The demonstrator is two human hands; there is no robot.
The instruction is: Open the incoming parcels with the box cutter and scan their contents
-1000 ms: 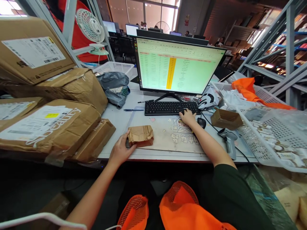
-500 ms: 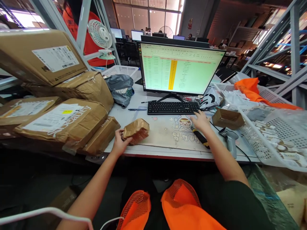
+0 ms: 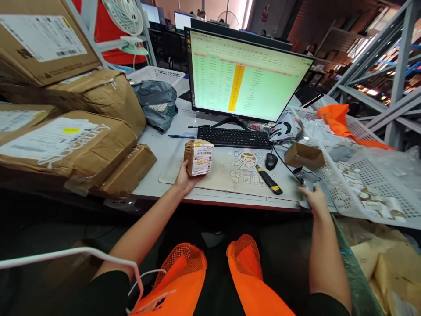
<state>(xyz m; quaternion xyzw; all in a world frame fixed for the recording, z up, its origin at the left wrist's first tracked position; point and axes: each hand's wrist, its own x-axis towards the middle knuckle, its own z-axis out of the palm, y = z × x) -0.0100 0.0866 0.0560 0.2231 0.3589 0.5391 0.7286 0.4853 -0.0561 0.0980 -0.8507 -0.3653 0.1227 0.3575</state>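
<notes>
My left hand (image 3: 188,177) grips a small brown cardboard box (image 3: 199,158) from its lower left, just above the mat's front edge. A white shipping label with barcodes on the box faces me. Over at the right, my right hand (image 3: 316,199) is closed around the handle of a grey barcode scanner (image 3: 304,202), mostly hidden by the fingers. A black mouse (image 3: 271,161) and a yellow-and-black utility knife (image 3: 269,180) lie on the printed mat (image 3: 223,181) between my hands.
Taped cartons (image 3: 75,140) are stacked at the left beside a grey plastic bag (image 3: 156,103). A monitor (image 3: 246,74) stands behind the keyboard (image 3: 233,138). An open small box (image 3: 304,156) and a white basket (image 3: 345,193) of small packets are at the right.
My left hand has moved right and turned the small box so its label faces me. My right hand has left the mouse area and taken hold of the scanner. The view has shifted.
</notes>
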